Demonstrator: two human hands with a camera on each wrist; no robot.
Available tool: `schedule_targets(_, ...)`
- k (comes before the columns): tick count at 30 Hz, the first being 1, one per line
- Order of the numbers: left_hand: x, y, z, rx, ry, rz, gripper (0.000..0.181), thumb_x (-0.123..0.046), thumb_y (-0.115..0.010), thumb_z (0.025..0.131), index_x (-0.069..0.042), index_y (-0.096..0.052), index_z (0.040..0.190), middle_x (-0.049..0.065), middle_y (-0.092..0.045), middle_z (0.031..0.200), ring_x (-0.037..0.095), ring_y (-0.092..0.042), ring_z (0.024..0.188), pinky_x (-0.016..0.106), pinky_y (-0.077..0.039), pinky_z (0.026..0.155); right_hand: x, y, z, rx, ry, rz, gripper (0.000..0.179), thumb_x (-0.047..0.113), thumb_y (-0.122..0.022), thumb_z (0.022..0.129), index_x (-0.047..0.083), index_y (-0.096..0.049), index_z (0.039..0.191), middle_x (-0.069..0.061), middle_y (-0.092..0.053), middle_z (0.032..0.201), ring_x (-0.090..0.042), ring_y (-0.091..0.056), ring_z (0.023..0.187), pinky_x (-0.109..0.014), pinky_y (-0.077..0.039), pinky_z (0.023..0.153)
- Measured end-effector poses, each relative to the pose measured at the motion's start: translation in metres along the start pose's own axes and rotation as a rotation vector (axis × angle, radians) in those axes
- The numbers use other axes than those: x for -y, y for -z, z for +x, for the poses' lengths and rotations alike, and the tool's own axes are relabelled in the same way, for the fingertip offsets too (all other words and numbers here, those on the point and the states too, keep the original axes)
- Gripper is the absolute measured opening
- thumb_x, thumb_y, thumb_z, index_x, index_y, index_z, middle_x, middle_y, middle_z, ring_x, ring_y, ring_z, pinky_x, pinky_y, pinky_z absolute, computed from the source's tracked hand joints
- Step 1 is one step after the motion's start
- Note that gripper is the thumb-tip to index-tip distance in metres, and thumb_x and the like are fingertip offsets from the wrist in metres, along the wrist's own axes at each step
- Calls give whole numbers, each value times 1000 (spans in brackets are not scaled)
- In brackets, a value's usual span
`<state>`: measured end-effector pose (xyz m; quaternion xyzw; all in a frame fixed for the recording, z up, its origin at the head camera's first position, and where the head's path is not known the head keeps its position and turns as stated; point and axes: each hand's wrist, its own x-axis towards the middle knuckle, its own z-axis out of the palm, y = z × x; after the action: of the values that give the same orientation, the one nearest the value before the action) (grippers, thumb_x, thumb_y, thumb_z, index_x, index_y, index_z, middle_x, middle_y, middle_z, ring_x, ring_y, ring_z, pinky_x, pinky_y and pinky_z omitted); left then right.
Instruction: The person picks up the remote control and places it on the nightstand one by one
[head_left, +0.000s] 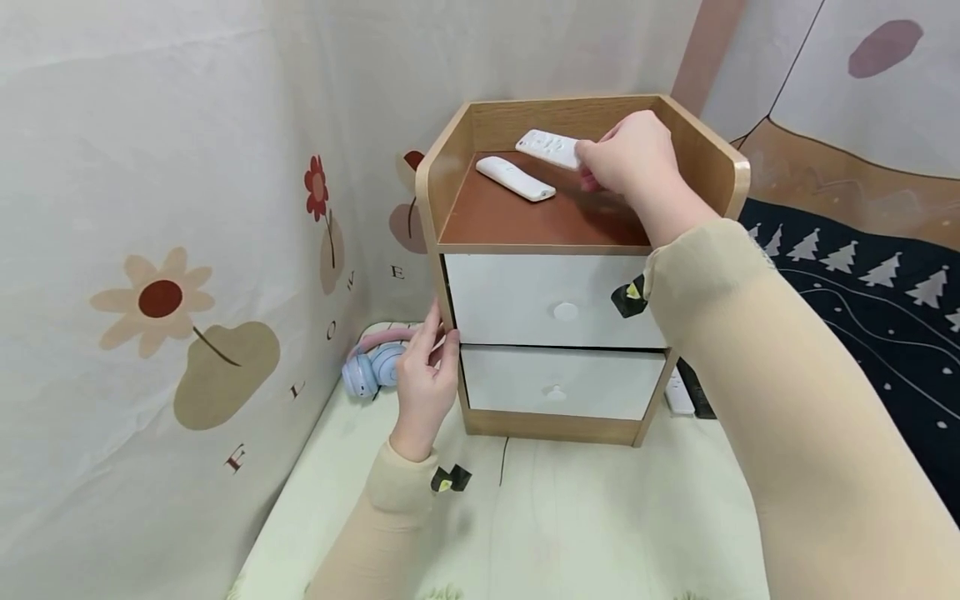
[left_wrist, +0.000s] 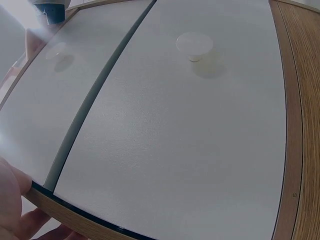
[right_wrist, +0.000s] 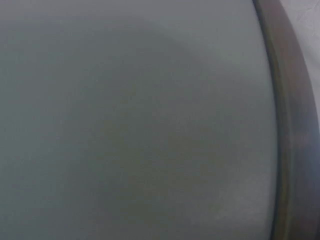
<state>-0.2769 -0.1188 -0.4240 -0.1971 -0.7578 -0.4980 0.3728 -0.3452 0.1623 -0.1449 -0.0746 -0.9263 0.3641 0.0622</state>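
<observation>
A white remote control (head_left: pixel 551 149) is pinched in my right hand (head_left: pixel 630 158), raised over the brown top shelf of a small wooden cabinet (head_left: pixel 551 427). A second white remote (head_left: pixel 516 178) lies on that shelf, toward the left. My left hand (head_left: pixel 426 383) rests against the cabinet's left side, with fingers extended and the thumb by the front edge. In the left wrist view, part of that hand (left_wrist: pixel 11 200) shows at the side panel's edge. Both white drawers, the upper one (head_left: pixel 510 296) and the lower one (head_left: pixel 510 379), are closed. The right wrist view shows a blurred drawer front (right_wrist: pixel 150 125).
Blue and pink headphones (head_left: pixel 372 367) lie on the left behind my left hand. To the cabinet's right, another white remote (head_left: pixel 678 393) and a black object (head_left: pixel 697 390) lie partly hidden by my right arm. Patterned fabric walls (head_left: pixel 187 125) stand behind and left.
</observation>
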Motion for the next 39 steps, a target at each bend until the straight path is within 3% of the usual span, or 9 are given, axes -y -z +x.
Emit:
schedule_targets(5,1,0,-1,3,4,5,56,-10,-68,109,-7,-53,163,19,-72,146,37,-77,122,45,-69,95,-3,-2,3,19,-9,14,38,41,-57,108,23,-78,81,18,-66,52,-4,-62,73,-26,-45,70)
schedule_targets(13,0,-1,-1,4,4,-3,56,-11,-68,110,-6,-53,163,19,-73,144,35,-77,122,46,-69,96,-6,-9,5,55,-11,69,27,38,-62,107,17,-72,94,17,-65,51,4,-66,58,-18,-50,70)
schedule_targets(18,-1,-1,0,5,8,0,56,-10,-68,109,-6,-53,163,19,-72,147,36,-77,123,47,-69,96,-7,-10,8,64,-3,2,34,44,-62,108,20,-75,88,17,-64,53,0,-64,68,-23,-48,74)
schedule_targets(25,-1,-2,1,12,5,6,56,-11,-68,109,-5,-53,163,20,-72,147,36,-77,122,45,-69,96,-8,-9,10,46,31,-103,51,47,-60,108,27,-73,64,17,-61,51,-11,-59,87,-28,-44,79)
schedule_targets(30,0,-2,1,21,6,10,56,-11,-69,109,-5,-52,163,20,-71,147,37,-77,122,45,-69,96,-10,-9,12,38,63,-170,55,47,-56,107,27,-73,59,17,-60,49,-13,-59,93,-28,-44,81)
schedule_targets(34,0,-2,1,22,6,9,57,-10,-69,109,-5,-52,163,20,-69,150,37,-77,123,46,-69,97,-11,-10,13,39,68,-193,52,49,-55,107,24,-77,68,16,-61,52,-17,-60,102,-30,-45,83)
schedule_targets(39,1,-2,0,31,16,7,57,-11,-68,110,-7,-52,164,19,-68,152,37,-76,124,45,-68,98,-11,-13,16,45,62,-226,48,54,-53,108,18,-82,96,16,-64,61,-20,-59,118,-34,-47,93)
